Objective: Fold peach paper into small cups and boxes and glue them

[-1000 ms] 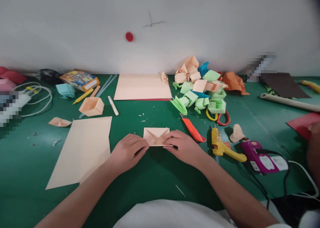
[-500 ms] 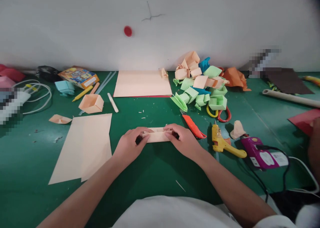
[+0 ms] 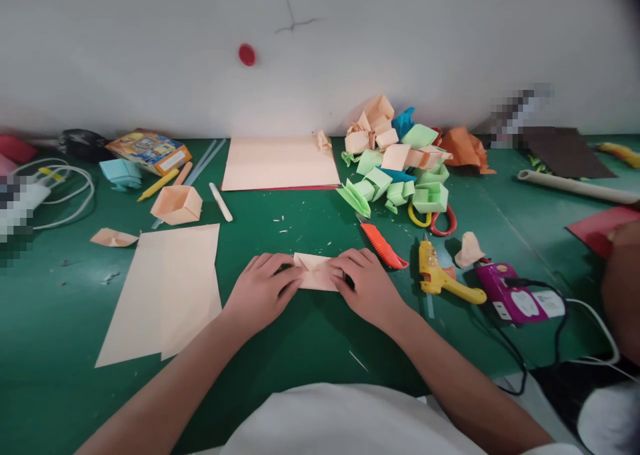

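A small folded piece of peach paper (image 3: 319, 276) lies low over the green table in front of me. My left hand (image 3: 267, 285) grips its left end, thumb and fingers bent around the edge. At the right end my right hand (image 3: 365, 282) holds it the same way, fingertips on the upper layer. A slanted fold shows between the hands; both ends of the paper are covered by fingers. Left of my left hand lie flat peach sheets (image 3: 165, 288). An orange utility knife (image 3: 383, 244) rests just beyond my right hand.
A yellow glue gun (image 3: 445, 278), a purple power strip (image 3: 515, 295) and cables lie to the right. Folded green and peach paper pieces (image 3: 400, 158) pile up against the wall beside scissors (image 3: 443, 220). A peach paper box (image 3: 177, 205) stands left. Another person's arm (image 3: 623, 288) shows far right.
The paper strip between my hands has turned slightly, and a slanted fold now shows on it. My fingers have shifted and lie flatter over its ends. The whole view has moved a little.
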`<state>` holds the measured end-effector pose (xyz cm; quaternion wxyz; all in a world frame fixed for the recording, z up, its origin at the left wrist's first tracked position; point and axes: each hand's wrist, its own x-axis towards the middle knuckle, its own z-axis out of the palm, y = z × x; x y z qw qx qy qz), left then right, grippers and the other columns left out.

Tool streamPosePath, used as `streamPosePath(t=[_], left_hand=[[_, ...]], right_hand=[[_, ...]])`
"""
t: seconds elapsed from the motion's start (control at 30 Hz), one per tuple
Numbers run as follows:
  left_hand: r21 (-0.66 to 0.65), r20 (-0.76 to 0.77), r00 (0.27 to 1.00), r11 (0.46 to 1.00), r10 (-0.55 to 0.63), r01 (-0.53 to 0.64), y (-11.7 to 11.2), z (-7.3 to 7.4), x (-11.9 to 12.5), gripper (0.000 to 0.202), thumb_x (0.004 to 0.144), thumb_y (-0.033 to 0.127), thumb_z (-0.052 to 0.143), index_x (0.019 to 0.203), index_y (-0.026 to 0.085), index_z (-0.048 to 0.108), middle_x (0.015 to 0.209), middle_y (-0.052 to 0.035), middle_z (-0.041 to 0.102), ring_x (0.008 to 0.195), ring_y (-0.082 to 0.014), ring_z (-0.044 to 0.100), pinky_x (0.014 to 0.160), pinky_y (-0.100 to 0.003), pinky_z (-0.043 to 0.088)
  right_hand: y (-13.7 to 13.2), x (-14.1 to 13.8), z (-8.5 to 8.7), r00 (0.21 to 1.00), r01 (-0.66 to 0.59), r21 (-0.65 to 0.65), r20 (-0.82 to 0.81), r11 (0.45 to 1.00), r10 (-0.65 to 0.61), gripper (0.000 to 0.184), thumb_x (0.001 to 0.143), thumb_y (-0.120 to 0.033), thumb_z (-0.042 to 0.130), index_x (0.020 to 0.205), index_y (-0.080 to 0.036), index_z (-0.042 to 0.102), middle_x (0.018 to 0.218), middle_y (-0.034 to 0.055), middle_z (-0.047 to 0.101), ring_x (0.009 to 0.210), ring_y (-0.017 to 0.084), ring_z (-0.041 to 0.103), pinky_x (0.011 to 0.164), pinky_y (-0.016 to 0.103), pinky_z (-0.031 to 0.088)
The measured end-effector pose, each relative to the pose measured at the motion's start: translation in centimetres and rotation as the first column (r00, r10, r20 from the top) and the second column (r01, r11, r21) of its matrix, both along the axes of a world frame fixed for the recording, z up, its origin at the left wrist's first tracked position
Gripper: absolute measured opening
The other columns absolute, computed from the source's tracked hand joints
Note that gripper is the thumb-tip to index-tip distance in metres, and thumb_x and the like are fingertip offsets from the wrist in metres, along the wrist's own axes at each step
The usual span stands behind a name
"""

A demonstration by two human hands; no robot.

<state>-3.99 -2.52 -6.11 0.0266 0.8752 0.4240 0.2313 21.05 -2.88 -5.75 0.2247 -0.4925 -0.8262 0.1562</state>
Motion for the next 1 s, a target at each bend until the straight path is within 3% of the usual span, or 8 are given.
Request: streamPosePath(t=[0.17,0.27,0.57,0.67,0.8,0.9,1.0], left_hand=[[0.056,-0.083,0.994,0.996,-0.069,0.074,-0.2,0.0,-0.2,0.023,0.097,0.03,0.06,0.114,0.02,0.072,0.12,-0.009,0.072,0.111,-0.0292,0.065,0.091,-0.046,0.05],[0.059,-0.112,0.991,0.995,-0.076,0.082,-0.1,0.2,-0.1,0.024,0.097,0.029,0.058,0.117,0.021,0.071,0.118,-0.0071,0.074,0.107,-0.0282,0.066,0.092,-0.047,0.049],[0.062,-0.132,0.99,0.997,-0.047,0.056,-0.4,0.7,0.2,0.025,0.098,0.031,0.058,0.118,0.024,0.071,0.116,-0.0057,0.076,0.103,-0.0283,0.068,0.093,-0.049,0.046],[0.06,-0.125,0.99,0.996,-0.058,0.066,-0.4,0.6,0.1,0.025,0.098,0.028,0.058,0.119,0.026,0.072,0.117,-0.0046,0.076,0.103,-0.0282,0.068,0.092,-0.049,0.046],[0.073,-0.116,0.991,0.995,-0.063,0.072,-0.3,0.4,-0.1,0.025,0.098,0.026,0.057,0.118,0.027,0.073,0.115,-0.0046,0.076,0.101,-0.0275,0.068,0.091,-0.049,0.047],[0.042,-0.103,0.992,0.996,-0.074,0.079,-0.3,0.4,-0.1,0.026,0.097,0.026,0.058,0.119,0.028,0.072,0.117,-0.0049,0.075,0.103,-0.0277,0.067,0.09,-0.049,0.048],[0.02,-0.087,0.993,0.997,-0.076,0.078,-0.3,0.3,-0.1,0.027,0.097,0.026,0.058,0.119,0.029,0.072,0.115,-0.0051,0.075,0.104,-0.0282,0.066,0.09,-0.049,0.048]], right_hand=[[-1.7,0.6,-0.1,0.999,-0.036,0.026,0.034,0.999,0.035,0.014,0.097,-0.02,0.058,0.103,-0.023,0.07,0.111,0.0076,0.069,0.101,0.027,0.056,0.09,0.046,0.046],[-2.9,0.9,-0.1,0.998,-0.024,0.051,0.053,0.998,0.021,0.017,0.096,-0.023,0.062,0.11,-0.023,0.07,0.117,0.0079,0.068,0.105,0.028,0.055,0.092,0.047,0.045],[-4.8,1.1,-0.5,0.991,0.022,0.109,0.127,0.994,-0.036,0.03,0.101,-0.021,0.052,0.126,-0.023,0.069,0.119,0.0084,0.069,0.101,0.027,0.055,0.09,0.045,0.044],[-5.0,1.2,-0.3,0.993,0.082,0.077,0.073,0.994,-0.088,0.033,0.1,-0.021,0.053,0.129,-0.029,0.068,0.128,0.0067,0.066,0.104,0.028,0.053,0.092,0.046,0.044],[-4.4,1.1,-0.2,0.986,0.124,0.031,-0.12,0.992,-0.119,0.034,0.1,-0.022,0.054,0.127,-0.036,0.069,0.116,0.004,0.071,0.103,0.026,0.056,0.092,0.046,0.046],[-4.0,0.8,-0.1,0.928,0.162,-0.121,-0.318,0.979,-0.193,0.039,0.097,-0.023,0.059,0.133,-0.035,0.064,0.101,0.003,0.074,0.097,0.024,0.061,0.088,0.042,0.052],[-3.7,0.4,0.3,0.888,0.184,-0.288,-0.362,0.94,-0.285,0.041,0.09,-0.023,0.066,0.129,-0.032,0.067,0.093,0.0025,0.074,0.092,0.023,0.064,0.082,0.04,0.056]])
